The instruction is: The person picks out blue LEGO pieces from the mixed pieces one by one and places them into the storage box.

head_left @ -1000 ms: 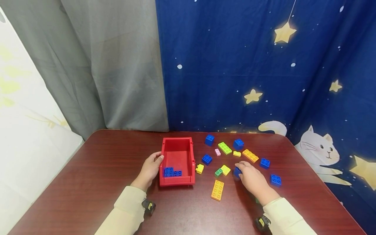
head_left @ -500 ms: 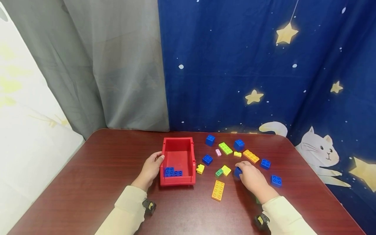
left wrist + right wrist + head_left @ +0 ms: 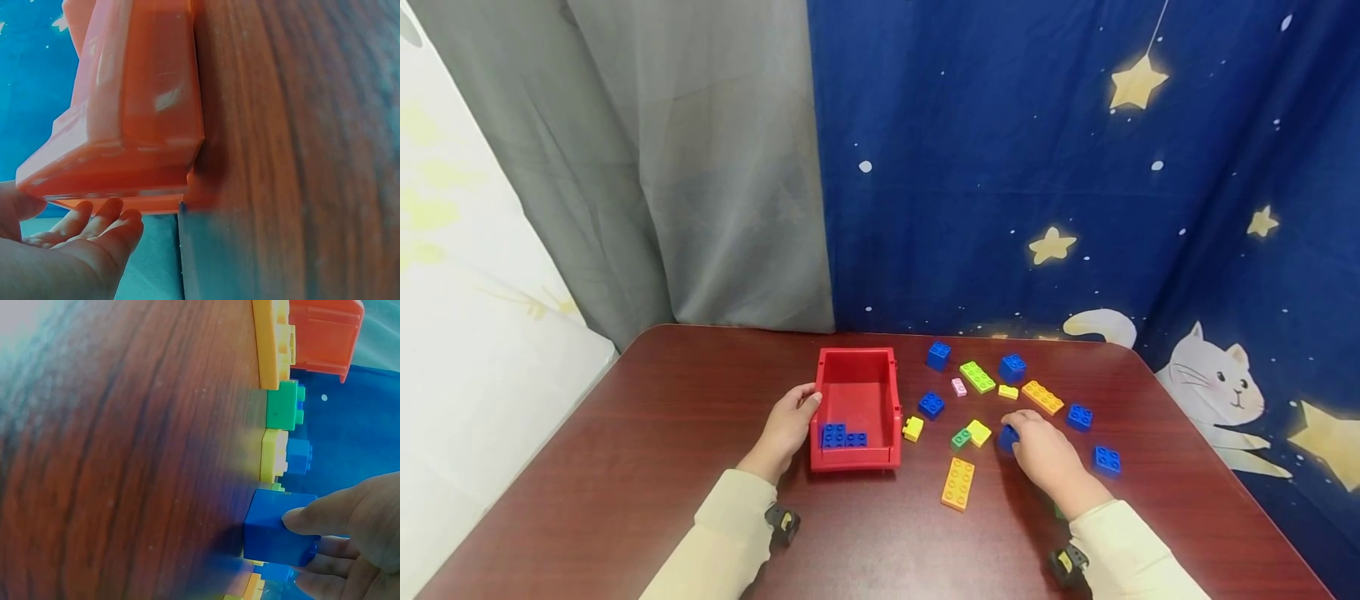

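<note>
In the head view a red box (image 3: 855,459) stands left of centre, with two blue bricks (image 3: 834,435) in its near end. My left hand (image 3: 786,431) grips the box's left wall, thumb at the rim; the left wrist view shows curled fingers (image 3: 103,228) at its edge. On the right, my right hand (image 3: 1043,452) pinches a blue brick (image 3: 281,528) between thumb and fingers. That brick sits on the table in the right wrist view. Its far side is hidden behind the fingers.
Loose bricks lie around the right hand: blue ones (image 3: 1107,460) to its right, a small green brick (image 3: 961,439) against a yellow one (image 3: 978,432), and an orange plate brick (image 3: 958,483) nearer the front. Another green piece (image 3: 1059,512) is mostly hidden under the right wrist.
The head view shifts slightly. Both hands keep their places, the left at the red box and the right on the blue brick.
</note>
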`<state>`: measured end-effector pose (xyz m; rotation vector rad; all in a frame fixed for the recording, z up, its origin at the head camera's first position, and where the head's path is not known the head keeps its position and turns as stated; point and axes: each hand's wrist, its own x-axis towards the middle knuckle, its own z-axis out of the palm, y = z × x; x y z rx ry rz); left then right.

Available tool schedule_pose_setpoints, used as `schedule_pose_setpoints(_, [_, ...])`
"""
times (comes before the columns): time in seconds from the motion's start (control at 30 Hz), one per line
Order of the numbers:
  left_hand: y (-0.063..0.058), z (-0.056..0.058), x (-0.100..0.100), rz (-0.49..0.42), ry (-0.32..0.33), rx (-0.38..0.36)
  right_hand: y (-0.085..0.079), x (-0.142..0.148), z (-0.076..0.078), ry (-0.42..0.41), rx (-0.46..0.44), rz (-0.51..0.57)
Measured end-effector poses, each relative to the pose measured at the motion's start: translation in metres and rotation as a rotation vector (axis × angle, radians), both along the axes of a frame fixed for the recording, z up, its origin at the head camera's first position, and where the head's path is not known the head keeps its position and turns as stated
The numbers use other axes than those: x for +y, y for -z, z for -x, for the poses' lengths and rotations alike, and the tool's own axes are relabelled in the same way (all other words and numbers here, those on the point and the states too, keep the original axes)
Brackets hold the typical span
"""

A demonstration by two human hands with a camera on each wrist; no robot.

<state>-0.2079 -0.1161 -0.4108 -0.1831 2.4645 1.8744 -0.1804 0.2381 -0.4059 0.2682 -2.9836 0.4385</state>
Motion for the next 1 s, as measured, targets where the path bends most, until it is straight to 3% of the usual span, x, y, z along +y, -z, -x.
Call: schedule_pose_setpoints(1.0, [-0.0001, 0.0000, -0.0009, -0.013, -0.001, 0.006, -0.0046, -0.0004, -0.0059, -0.006, 0.023, 0.013])
